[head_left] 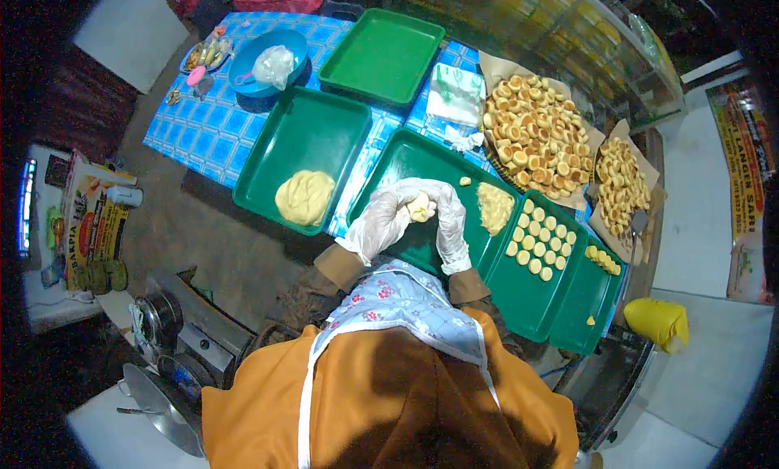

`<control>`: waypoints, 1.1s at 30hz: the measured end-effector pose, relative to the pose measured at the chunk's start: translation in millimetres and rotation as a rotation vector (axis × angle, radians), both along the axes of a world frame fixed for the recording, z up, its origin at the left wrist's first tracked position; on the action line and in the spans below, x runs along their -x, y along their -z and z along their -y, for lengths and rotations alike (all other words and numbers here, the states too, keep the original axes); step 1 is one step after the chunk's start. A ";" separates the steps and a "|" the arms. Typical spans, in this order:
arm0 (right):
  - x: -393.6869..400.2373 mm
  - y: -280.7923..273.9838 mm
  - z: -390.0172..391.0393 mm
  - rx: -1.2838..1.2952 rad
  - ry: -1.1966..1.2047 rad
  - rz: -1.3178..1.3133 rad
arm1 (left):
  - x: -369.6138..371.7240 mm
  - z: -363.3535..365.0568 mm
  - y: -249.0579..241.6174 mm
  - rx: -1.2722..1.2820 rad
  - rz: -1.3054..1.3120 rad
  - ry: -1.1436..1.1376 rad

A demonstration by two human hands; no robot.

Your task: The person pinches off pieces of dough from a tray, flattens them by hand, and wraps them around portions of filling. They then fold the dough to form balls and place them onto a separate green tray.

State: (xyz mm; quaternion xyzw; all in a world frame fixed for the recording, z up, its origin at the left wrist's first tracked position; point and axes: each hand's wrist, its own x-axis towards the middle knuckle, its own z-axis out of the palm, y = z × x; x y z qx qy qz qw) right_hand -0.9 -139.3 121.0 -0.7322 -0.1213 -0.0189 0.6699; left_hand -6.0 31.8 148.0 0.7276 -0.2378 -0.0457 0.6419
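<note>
My left hand (381, 220) and my right hand (449, 217), both in thin clear gloves, meet above a green tray (406, 155). Between their fingers is a small piece of pale dough (419, 207), held by both. Right of my hands, in the same tray, lie a mass of yellowish filling (494, 208) and a small lump (465, 181). A large ball of dough (304, 197) rests in the green tray (312, 116) to the left.
Flat round pieces (535, 248) sit in rows in a tray on the right. Beyond are heaps of browned pastries (540, 132), an empty green tray (381, 55) and a blue basin (268, 62). A stove (203, 339) stands at lower left.
</note>
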 end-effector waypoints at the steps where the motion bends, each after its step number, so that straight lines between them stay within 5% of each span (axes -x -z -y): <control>1: -1.6 -2.8 -1.7 0.012 -0.008 0.004 | 3.7 -1.4 -5.3 -0.103 0.024 -0.052; 2: -2.6 -5.5 -4.0 0.053 -0.006 0.021 | 5.2 -2.2 -7.6 -0.207 0.048 -0.103; 4: -4.9 -11.2 -9.0 0.133 0.000 0.053 | -4.6 9.4 41.0 0.334 -0.349 -0.085; 6: -13.6 6.9 -5.3 0.230 -0.050 0.057 | -5.0 18.3 39.7 0.789 -0.707 -0.041; 8: -15.9 6.1 -1.0 0.220 -0.117 -0.007 | 6.5 18.7 -14.6 1.154 -1.028 0.029; 12: -7.8 -9.1 4.7 -0.334 0.012 -0.300 | 10.8 2.7 31.1 0.491 -0.575 0.094; 15: -1.4 -11.1 27.3 -0.035 -0.058 -0.178 | 15.5 -4.2 41.0 0.083 -0.140 -0.039; 18: 7.6 -13.2 28.2 -0.059 -0.064 -0.182 | 12.5 -8.7 31.2 -0.117 0.277 -0.106; 21: 8.8 -10.9 26.0 -0.052 -0.035 -0.124 | 14.9 2.7 22.0 0.653 -0.768 -0.060; 23: 9.9 -13.0 24.6 -0.058 -0.019 -0.111 | 13.7 3.0 11.1 0.654 -0.856 -0.093; 30: 21.6 -13.5 24.3 0.532 0.017 0.437 | 13.6 4.3 36.8 0.776 -0.963 -0.199; 33: 27.2 -14.8 21.5 0.491 0.067 0.444 | 17.9 2.9 48.6 0.698 -0.789 -0.138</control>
